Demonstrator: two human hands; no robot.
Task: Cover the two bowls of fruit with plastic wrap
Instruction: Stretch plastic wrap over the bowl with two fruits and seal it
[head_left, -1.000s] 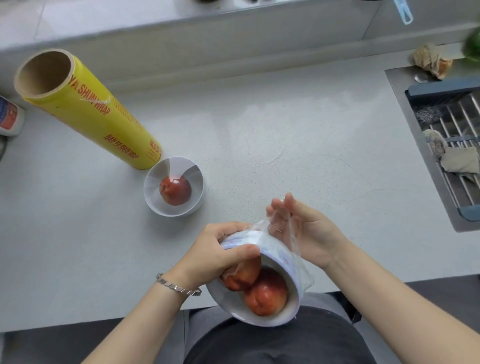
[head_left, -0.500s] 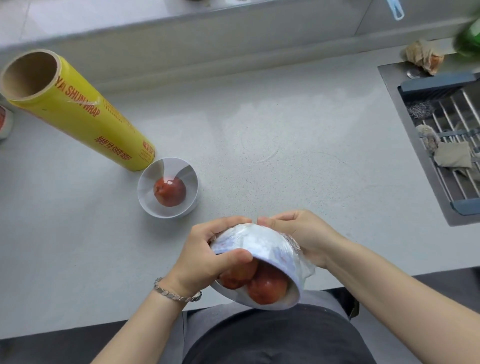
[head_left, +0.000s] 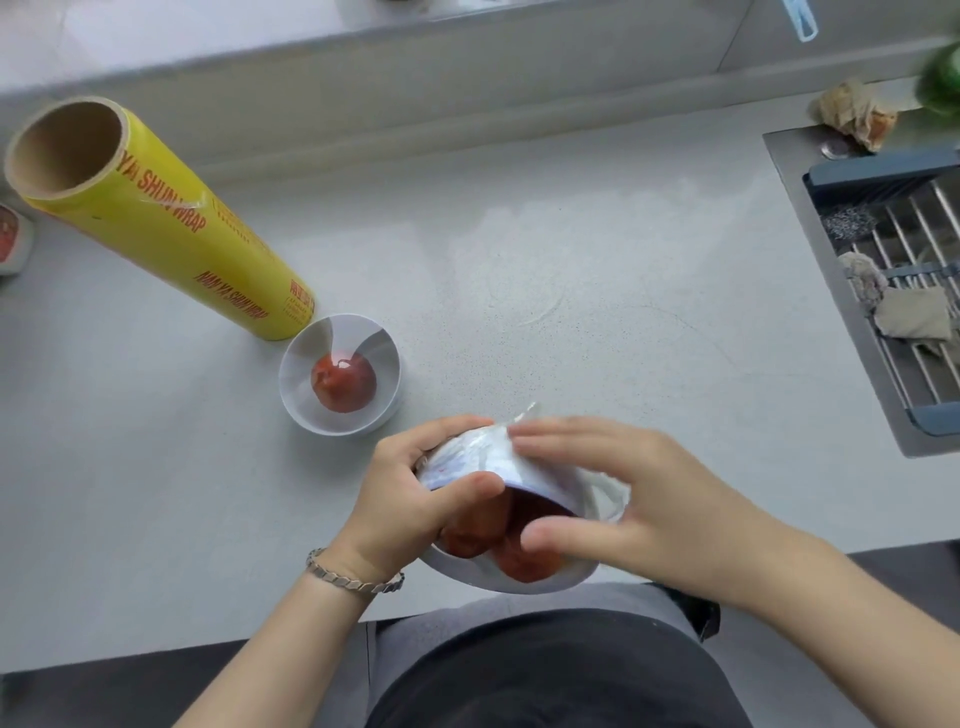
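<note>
Now the left hand grips a tilted white bowl; the flat right hand touches clear plastic wrap on it. The yellow roll says "YA SHUN WRAP".

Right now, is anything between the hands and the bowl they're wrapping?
Nothing but the wrap itself. The left hand grips the tilted bowl through it; the right hand is open over the wrapped side.

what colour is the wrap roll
The wrap roll is yellow with red lettering, seen in the head view.
</note>
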